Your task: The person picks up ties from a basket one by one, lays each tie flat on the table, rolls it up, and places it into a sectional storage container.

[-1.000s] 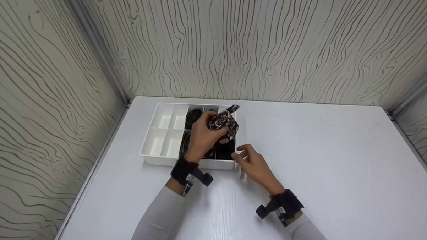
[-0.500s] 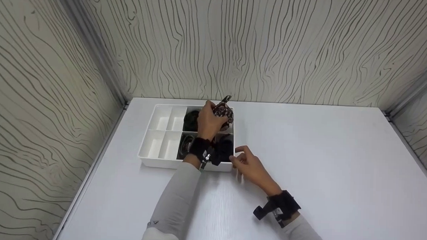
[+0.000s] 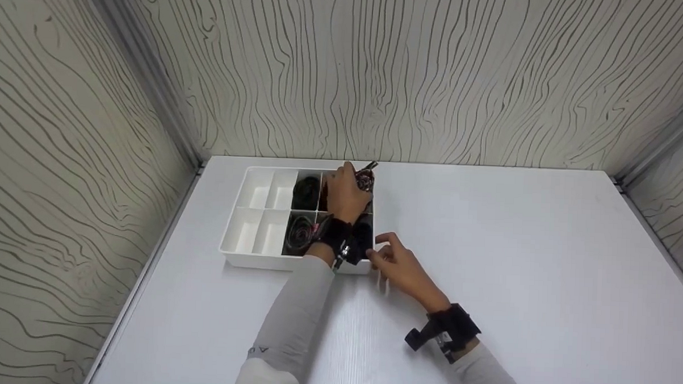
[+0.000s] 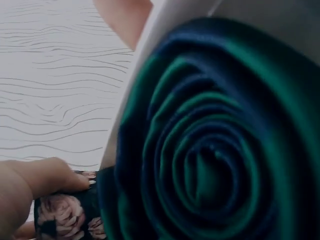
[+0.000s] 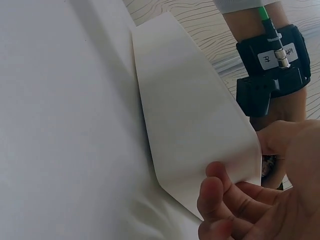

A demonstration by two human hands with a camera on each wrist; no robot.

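My left hand [image 3: 347, 195] holds a rolled floral necktie [image 3: 366, 181] at the back right compartment of the white divided tray [image 3: 310, 263]. The necktie's tail sticks up past the rim; in the left wrist view its pink roses on dark cloth [image 4: 62, 212] show beside the thumb. A rolled green-and-navy necktie [image 4: 210, 170] fills much of that view. At the tray's right side, my right hand [image 3: 398, 265] pinches the wall, thumb over the rim and fingers against the outside [image 5: 200, 115]. My left wrist hides part of the front compartments.
Dark rolled neckties, one at the back [image 3: 306, 193] and one in front [image 3: 300, 233], occupy middle compartments. The left compartments [image 3: 257, 189] show bare white bottoms. A wood-patterned wall [image 3: 414, 75] rises behind the white table [image 3: 515, 249].
My left hand has carried the floral necktie back, then right and down into the back right corner of the tray. The right hand has hardly moved.
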